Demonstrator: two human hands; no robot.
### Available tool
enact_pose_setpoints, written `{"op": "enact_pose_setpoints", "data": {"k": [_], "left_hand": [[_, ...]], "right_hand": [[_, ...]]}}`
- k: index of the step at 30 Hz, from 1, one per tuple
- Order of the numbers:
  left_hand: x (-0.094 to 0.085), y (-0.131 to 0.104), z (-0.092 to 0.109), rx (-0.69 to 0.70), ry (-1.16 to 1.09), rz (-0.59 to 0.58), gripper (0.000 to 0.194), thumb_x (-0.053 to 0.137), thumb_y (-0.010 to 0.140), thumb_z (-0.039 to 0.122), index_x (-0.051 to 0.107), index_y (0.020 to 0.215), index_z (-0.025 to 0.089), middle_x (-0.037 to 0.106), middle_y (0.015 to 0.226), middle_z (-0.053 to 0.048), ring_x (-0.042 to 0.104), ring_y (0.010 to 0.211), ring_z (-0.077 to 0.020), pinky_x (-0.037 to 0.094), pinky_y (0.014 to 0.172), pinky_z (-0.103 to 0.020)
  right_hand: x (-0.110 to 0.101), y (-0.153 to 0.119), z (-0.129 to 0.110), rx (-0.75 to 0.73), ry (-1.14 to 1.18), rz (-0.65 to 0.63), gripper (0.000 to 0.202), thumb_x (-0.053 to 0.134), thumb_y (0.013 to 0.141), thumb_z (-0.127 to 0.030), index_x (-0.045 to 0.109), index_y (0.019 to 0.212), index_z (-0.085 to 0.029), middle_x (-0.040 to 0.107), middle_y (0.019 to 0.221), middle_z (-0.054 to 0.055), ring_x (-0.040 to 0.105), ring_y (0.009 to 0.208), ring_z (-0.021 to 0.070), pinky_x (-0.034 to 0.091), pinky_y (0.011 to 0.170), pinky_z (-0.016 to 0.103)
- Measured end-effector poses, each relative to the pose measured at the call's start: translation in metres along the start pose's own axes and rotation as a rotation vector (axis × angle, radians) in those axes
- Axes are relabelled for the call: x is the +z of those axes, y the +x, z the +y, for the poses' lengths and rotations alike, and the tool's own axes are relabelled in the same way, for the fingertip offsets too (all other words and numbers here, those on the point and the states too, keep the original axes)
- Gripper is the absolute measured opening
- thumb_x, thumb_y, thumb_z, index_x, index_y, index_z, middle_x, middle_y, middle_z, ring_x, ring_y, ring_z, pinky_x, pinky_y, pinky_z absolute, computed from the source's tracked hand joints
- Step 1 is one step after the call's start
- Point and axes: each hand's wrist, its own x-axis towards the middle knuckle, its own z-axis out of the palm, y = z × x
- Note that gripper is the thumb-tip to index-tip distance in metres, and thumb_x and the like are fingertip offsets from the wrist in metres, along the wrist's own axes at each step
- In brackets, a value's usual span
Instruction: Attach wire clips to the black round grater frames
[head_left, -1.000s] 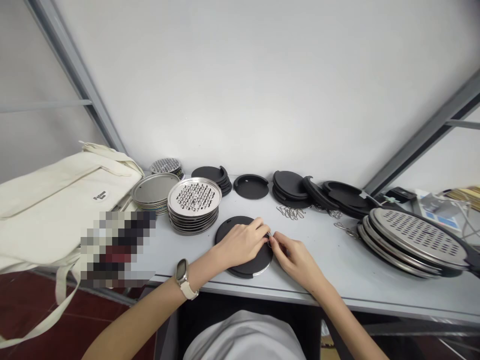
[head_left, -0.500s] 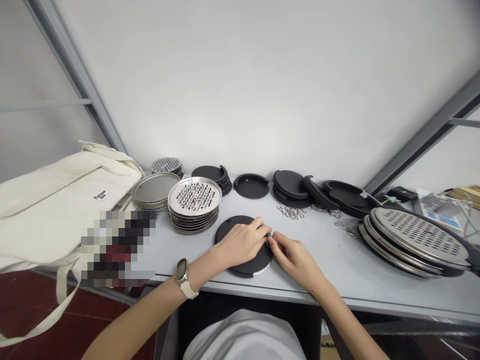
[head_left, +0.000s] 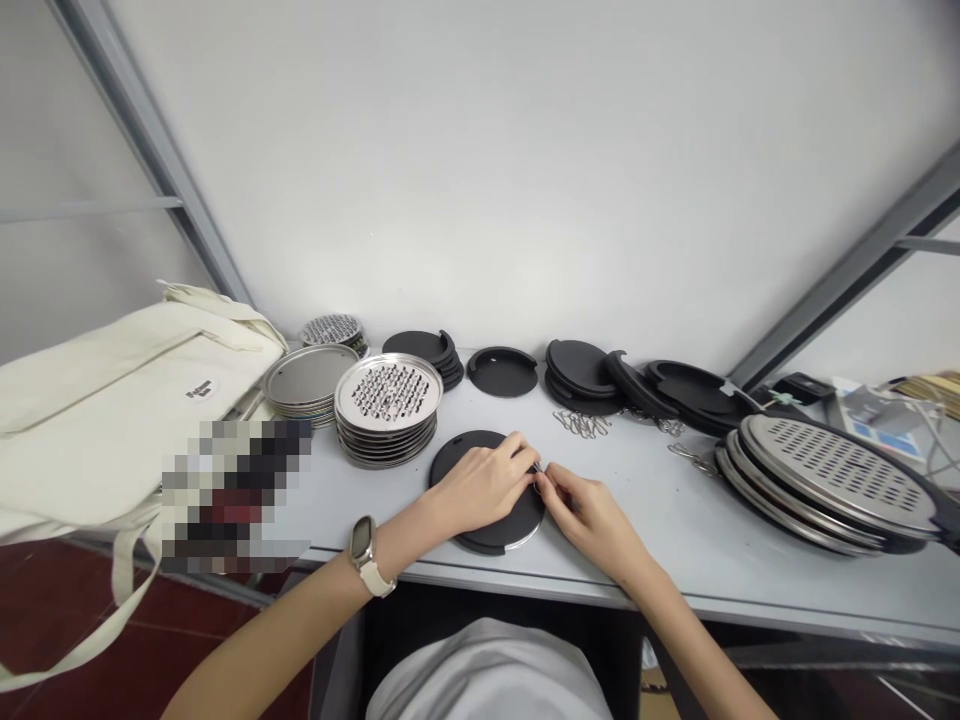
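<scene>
From here the right hand [head_left: 589, 515] has its fingers pinching a little wire clip [head_left: 538, 475] at the right edge of a black disc [head_left: 511, 526] on the table [head_left: 637, 465], left hand [head_left: 487, 482] over the disc, can't tell if its fingers grip too.

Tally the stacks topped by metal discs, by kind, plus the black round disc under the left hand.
Stacks topped by silver pierced-metal discs: 3 (front-left stack, back-left stack, far-right stack)
Stack topped by a smooth grey metal disc: 1
Black round disc under the left hand: 1
Total: 5
</scene>
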Motion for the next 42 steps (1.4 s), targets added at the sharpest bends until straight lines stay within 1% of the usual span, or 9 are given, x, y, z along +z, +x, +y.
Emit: {"op": "enact_pose_setpoints", "data": {"k": [4,12,18,20,27,32,35,40,42], "left_hand": [[0.0011,-0.0001,-0.0009,0.019,-0.033,0.016,0.020,0.035,0.098,0.028,0.049,0.110,0.019,0.055,0.108,-0.004,0.061,0.085,-0.0170,0.047,0.066,-0.027],[0.0022,0.0009,-0.0018,0.038,-0.092,0.048,0.018,0.036,0.097,0.025,0.050,0.107,0.019,0.059,0.106,-0.003,0.061,0.087,-0.0166,0.044,0.068,-0.026],[0.0008,0.0010,-0.0012,0.071,-0.093,0.055,0.013,0.037,0.096,0.021,0.050,0.093,0.019,0.060,0.095,0.000,0.060,0.076,-0.0137,0.038,0.061,-0.025],[0.0005,0.0012,-0.0012,0.074,-0.087,0.059,0.012,0.038,0.096,0.020,0.050,0.092,0.019,0.060,0.093,0.000,0.059,0.074,-0.0133,0.037,0.060,-0.025],[0.0023,0.0006,-0.0029,0.080,-0.107,0.046,0.011,0.040,0.095,0.020,0.051,0.097,0.019,0.061,0.094,0.000,0.061,0.079,-0.0151,0.039,0.063,-0.025],[0.0023,-0.0001,-0.0021,0.069,-0.169,0.043,0.019,0.042,0.095,0.020,0.046,0.113,0.020,0.062,0.103,-0.002,0.063,0.087,-0.0172,0.042,0.067,-0.026],[0.0015,-0.0001,-0.0015,0.063,-0.151,0.030,0.018,0.041,0.095,0.021,0.047,0.111,0.020,0.063,0.103,-0.002,0.063,0.086,-0.0176,0.043,0.067,-0.026],[0.0016,0.0006,-0.0014,0.056,-0.117,0.032,0.013,0.039,0.095,0.022,0.050,0.101,0.019,0.062,0.098,-0.003,0.063,0.082,-0.0170,0.042,0.065,-0.026],[0.0020,0.0008,-0.0016,0.058,-0.116,0.035,0.012,0.039,0.095,0.022,0.050,0.101,0.019,0.062,0.097,-0.003,0.062,0.081,-0.0168,0.042,0.065,-0.026]], "right_hand": [[0.0002,0.0000,0.0012,-0.010,0.006,-0.001,0.031,0.037,0.096,-0.033,0.030,0.068,-0.021,0.033,0.056,-0.007,0.031,0.050,0.0093,0.027,0.051,0.023],[0.0002,0.0002,0.0044,-0.023,-0.002,-0.008,0.030,0.037,0.096,-0.033,0.032,0.069,-0.022,0.033,0.057,-0.007,0.031,0.051,0.0097,0.028,0.052,0.023],[0.0002,-0.0006,0.0044,-0.024,-0.008,0.012,0.029,0.037,0.095,-0.032,0.033,0.068,-0.022,0.035,0.057,-0.006,0.032,0.051,0.0103,0.029,0.052,0.023],[0.0001,-0.0007,0.0037,-0.021,-0.010,0.028,0.030,0.038,0.095,-0.032,0.033,0.068,-0.022,0.035,0.057,-0.006,0.032,0.051,0.0104,0.029,0.052,0.023],[-0.0006,-0.0006,0.0006,-0.010,0.009,0.060,0.030,0.039,0.095,-0.033,0.034,0.067,-0.022,0.035,0.057,-0.006,0.032,0.051,0.0100,0.029,0.051,0.023],[-0.0022,-0.0018,-0.0008,-0.004,0.037,0.096,0.031,0.038,0.095,-0.033,0.033,0.067,-0.021,0.032,0.057,-0.007,0.032,0.051,0.0093,0.029,0.051,0.022],[-0.0019,-0.0009,-0.0004,-0.001,0.040,0.077,0.031,0.038,0.095,-0.033,0.032,0.067,-0.021,0.032,0.057,-0.007,0.032,0.051,0.0094,0.029,0.051,0.022],[0.0004,0.0010,0.0022,0.008,0.021,-0.022,0.028,0.037,0.095,-0.033,0.037,0.070,-0.021,0.036,0.058,-0.006,0.034,0.052,0.0099,0.029,0.052,0.023],[0.0008,0.0010,0.0029,0.008,0.020,-0.027,0.028,0.037,0.096,-0.033,0.037,0.070,-0.021,0.036,0.058,-0.006,0.034,0.052,0.0099,0.028,0.052,0.023]]}}
